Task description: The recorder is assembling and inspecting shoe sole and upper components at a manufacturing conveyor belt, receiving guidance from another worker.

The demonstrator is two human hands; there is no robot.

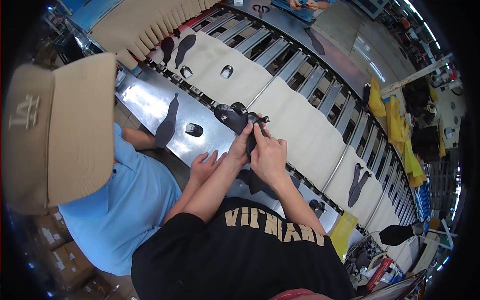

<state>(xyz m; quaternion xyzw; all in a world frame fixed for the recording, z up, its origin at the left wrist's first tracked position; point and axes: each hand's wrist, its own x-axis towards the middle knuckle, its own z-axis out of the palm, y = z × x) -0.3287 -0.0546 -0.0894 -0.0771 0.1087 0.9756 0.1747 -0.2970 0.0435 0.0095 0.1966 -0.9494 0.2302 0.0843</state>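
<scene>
Both my hands are closed around a dark, narrow shoe insole (251, 146) over the near edge of the conveyor. My left hand (241, 145) grips its side. My right hand (270, 157) presses its index finger near the end, where a small shiny black piece (264, 119) sticks out. Just beyond lie several rounded black shoe parts (231, 120), close to the fingertips; whether they touch the insole I cannot tell. Another dark insole-shaped piece (256, 184) shows below my wrists, partly hidden by my arms.
A co-worker in a blue shirt (125, 210) and beige cap stands close at left, one hand (202, 170) beside my left forearm. A metal table (145, 95) holds an insole (166, 125) and a black cap-shaped piece (194, 130). Cream cloth (305, 140) covers part of the roller conveyor (320, 95).
</scene>
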